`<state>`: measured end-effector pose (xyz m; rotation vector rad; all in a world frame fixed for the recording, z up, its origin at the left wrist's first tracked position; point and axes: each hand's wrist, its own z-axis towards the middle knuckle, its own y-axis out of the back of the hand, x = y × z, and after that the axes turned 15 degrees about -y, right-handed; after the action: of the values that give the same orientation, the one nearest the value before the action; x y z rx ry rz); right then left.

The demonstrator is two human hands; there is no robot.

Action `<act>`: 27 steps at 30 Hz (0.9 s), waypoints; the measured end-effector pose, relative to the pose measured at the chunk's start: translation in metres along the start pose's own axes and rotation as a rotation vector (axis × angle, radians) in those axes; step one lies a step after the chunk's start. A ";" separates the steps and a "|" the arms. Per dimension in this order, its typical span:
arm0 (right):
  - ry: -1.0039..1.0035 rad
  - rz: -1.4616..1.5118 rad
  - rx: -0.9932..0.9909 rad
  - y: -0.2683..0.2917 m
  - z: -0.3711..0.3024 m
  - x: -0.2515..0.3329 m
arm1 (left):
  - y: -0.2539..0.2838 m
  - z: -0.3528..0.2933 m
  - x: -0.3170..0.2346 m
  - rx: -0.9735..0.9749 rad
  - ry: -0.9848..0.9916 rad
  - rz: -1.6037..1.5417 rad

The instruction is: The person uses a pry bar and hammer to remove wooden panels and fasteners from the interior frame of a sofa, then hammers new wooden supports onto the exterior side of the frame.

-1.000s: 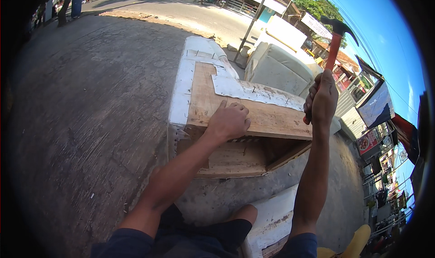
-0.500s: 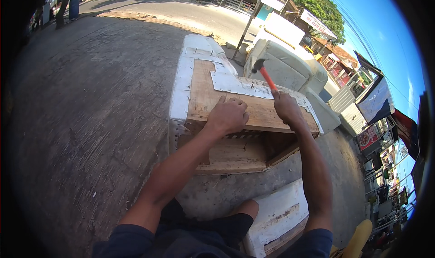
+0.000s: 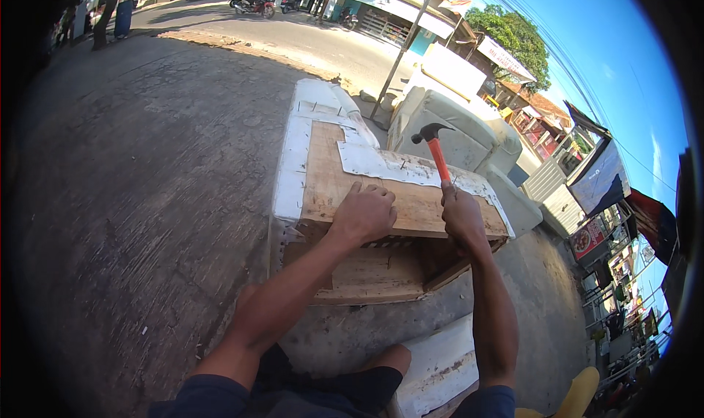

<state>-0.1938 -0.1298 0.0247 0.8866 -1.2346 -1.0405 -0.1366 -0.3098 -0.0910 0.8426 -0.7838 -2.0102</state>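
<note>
A wooden furniture frame [image 3: 320,194] with torn white covering [image 3: 291,170] lies in front of me, several nails or staples standing up from it. My left hand [image 3: 364,214] rests on its bare wood panel near the front edge, fingers bent and slightly apart. Whether anything small lies beneath them is hidden. In my right hand [image 3: 463,216] is a claw hammer [image 3: 438,158] with an orange-red handle and dark head. It is raised above the right part of the panel, its head upward and apart from the wood. The frame's hollow underside opens toward me.
Pale upholstered seats [image 3: 449,128] stand just beyond the frame. Another white-covered piece [image 3: 434,370] lies beside my leg. A thin pole [image 3: 403,51] rises behind the frame, before a road with motorcycles [image 3: 254,5]. Rough concrete [image 3: 154,191] spreads to the left.
The view has tilted up, so the frame sits lower in the picture. The hammer's head has turned and its claw now shows clearly. My left hand stays on the panel.
</note>
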 end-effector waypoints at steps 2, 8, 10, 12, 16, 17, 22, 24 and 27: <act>0.012 0.446 -0.152 0.033 -0.040 0.027 | -0.003 -0.008 -0.002 -0.039 -0.002 0.001; 0.153 -0.301 -0.077 -0.007 0.017 -0.021 | 0.011 0.012 -0.016 -0.050 -0.011 -0.039; -0.135 -0.123 0.151 0.006 0.001 0.015 | 0.011 0.002 -0.007 -0.036 0.024 -0.070; -0.091 0.358 0.078 0.032 -0.031 0.040 | 0.003 0.003 0.005 -0.086 0.004 0.013; 0.187 1.154 -0.291 0.048 -0.036 0.048 | 0.002 0.007 -0.011 -0.097 -0.013 -0.022; 0.235 1.276 -0.426 0.027 -0.027 0.037 | 0.003 0.010 -0.015 -0.088 -0.017 -0.032; -0.268 0.393 0.333 0.024 -0.020 0.029 | 0.013 0.013 0.008 -0.073 0.000 0.002; 0.030 0.750 0.024 0.071 -0.046 0.045 | -0.002 0.003 -0.011 -0.055 -0.007 0.005; 0.347 1.104 -0.294 0.066 -0.033 0.063 | 0.002 0.008 -0.004 -0.120 -0.016 -0.009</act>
<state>-0.1508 -0.1706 0.1018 0.0611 -1.0013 -0.1441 -0.1400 -0.3057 -0.0840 0.7629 -0.6618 -2.0521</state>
